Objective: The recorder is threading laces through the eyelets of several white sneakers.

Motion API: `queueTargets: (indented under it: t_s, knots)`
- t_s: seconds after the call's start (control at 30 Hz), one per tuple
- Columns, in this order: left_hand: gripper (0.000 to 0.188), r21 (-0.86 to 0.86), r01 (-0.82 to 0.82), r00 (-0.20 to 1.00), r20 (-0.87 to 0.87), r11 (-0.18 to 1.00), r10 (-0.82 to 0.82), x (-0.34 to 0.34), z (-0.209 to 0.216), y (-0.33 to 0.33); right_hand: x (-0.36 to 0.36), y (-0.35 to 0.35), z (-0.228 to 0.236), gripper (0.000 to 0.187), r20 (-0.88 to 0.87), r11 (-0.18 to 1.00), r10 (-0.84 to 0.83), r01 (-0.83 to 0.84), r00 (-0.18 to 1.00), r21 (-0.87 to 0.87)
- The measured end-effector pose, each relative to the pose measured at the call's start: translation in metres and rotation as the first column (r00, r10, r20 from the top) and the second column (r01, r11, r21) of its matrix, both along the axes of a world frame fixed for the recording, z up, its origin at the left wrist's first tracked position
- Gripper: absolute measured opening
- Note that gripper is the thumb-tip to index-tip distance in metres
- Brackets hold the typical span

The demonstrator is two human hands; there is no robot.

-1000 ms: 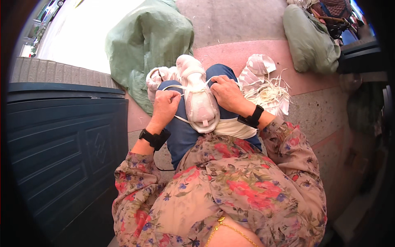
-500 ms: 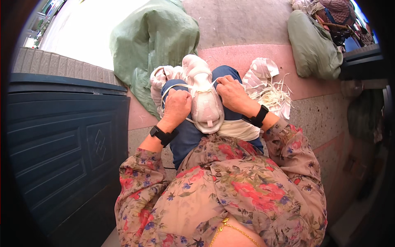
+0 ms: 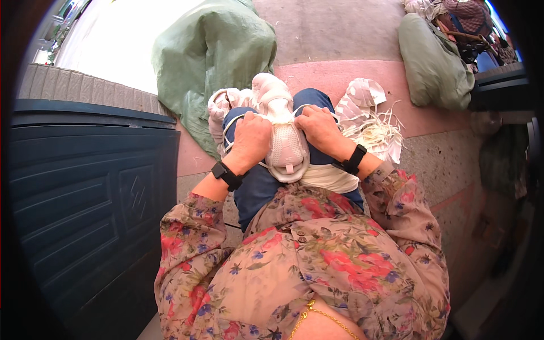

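A white sports shoe [image 3: 282,127] lies along my lap, heel toward me, resting on my blue trousers. My left hand [image 3: 250,140] is closed on the shoe's left side and on a white lace that loops out from it. My right hand [image 3: 320,128] grips the right side near the laces. Both wrists carry black bands. A second white shoe [image 3: 222,107] lies just left of my knee, partly hidden by my left hand.
A pile of white shoe parts and loose pale strips [image 3: 371,122] sits right of my knee. A big green sack [image 3: 215,51] lies ahead on the left, another green sack [image 3: 433,62] at the far right. A dark blue panelled door [image 3: 85,198] stands at my left.
My left hand has moved up from the shoe's heel area onto its side near the laces. The shoe has stayed on my lap, and my right hand has kept its grip.
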State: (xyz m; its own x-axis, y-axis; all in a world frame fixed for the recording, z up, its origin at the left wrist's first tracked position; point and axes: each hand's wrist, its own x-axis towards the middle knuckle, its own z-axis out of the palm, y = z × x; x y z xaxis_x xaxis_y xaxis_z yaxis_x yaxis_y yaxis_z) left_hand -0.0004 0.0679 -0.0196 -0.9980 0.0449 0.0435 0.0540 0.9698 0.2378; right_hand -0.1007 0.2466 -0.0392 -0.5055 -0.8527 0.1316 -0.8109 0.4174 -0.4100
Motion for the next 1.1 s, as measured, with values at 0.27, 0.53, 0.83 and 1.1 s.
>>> queueTargets:
  t_s: [0.27, 0.53, 0.83, 1.1]
  knots:
    - [0.02, -0.056, -0.205, 0.972, -0.132, 0.977, 0.196, 0.019, 0.007, 0.016, 0.014, 0.002, 0.004, 0.021, -0.115, 0.995, -0.089, 0.094, 0.989, 0.034]
    - [0.014, 0.016, -0.214, 0.976, -0.045, 0.977, 0.215, 0.026, -0.001, 0.012, 0.011, 0.0, 0.007, 0.02, 0.014, 0.969, 0.008, -0.011, 1.0, 0.246]
    - [0.022, 0.361, -0.094, 0.994, -0.022, 0.928, 0.109, -0.035, 0.016, -0.01, 0.021, 0.007, -0.014, 0.012, 0.108, 0.989, -0.074, 0.087, 0.991, -0.121]
    - [0.043, 0.557, -0.352, 0.78, 0.619, 0.752, -0.093, -0.102, 0.01, 0.02, 0.026, 0.003, -0.016, 0.009, 0.117, 0.951, -0.111, 0.139, 0.987, -0.276]
